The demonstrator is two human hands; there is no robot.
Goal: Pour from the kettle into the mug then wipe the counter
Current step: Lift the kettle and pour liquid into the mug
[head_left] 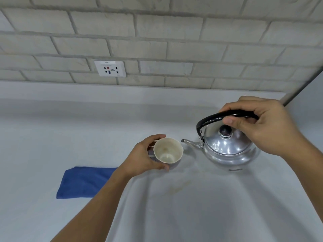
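Kettle (229, 147), right-centre of counter (52, 137): steel, prob. heavy w/ water; our right hand (262, 126) is wrapped on its black handle (209, 119). Mug (167, 151) just left: ceramic, fragile; left hand (145, 158) cups it. Blue cloth (83, 182) near-left, soft.

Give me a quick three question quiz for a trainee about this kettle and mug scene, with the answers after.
1. True or false: the mug already holds liquid.
2. Which hand grips the kettle handle?
3. The blue cloth lies: A) under the kettle, B) on the counter on the mug's left, C) in the left hand.

Key: 1. False, it looks empty. 2. The right hand. 3. B.
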